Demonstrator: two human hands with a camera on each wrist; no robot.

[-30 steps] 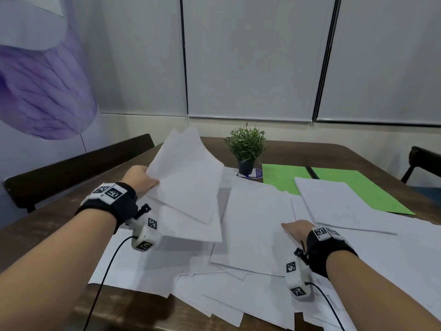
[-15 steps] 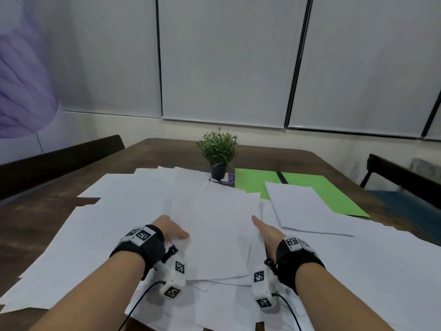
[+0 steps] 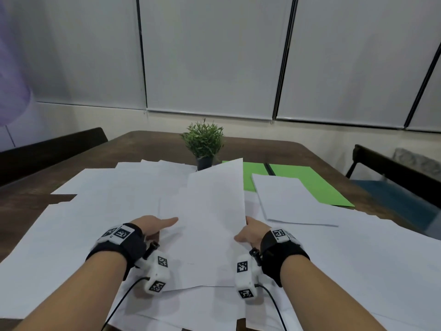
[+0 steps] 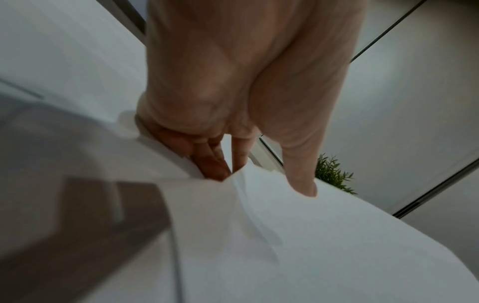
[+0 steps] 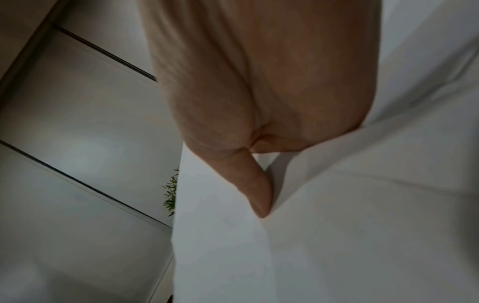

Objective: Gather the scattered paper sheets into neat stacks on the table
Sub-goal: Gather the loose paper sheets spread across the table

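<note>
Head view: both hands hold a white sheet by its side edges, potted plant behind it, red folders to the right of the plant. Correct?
Not quite: the folders are green, as the head view shows. The rest stands: left hand and right hand hold the white sheet by its sides, potted plant behind it.

The left hand (image 4: 233, 86) is seen from behind, its thumb laid on top of a white paper sheet (image 4: 298, 246) and its fingers (image 4: 210, 162) tucked beneath the edge. A brown counter (image 4: 77, 215) and a green plant (image 4: 333, 176) are seen blurred.
</note>
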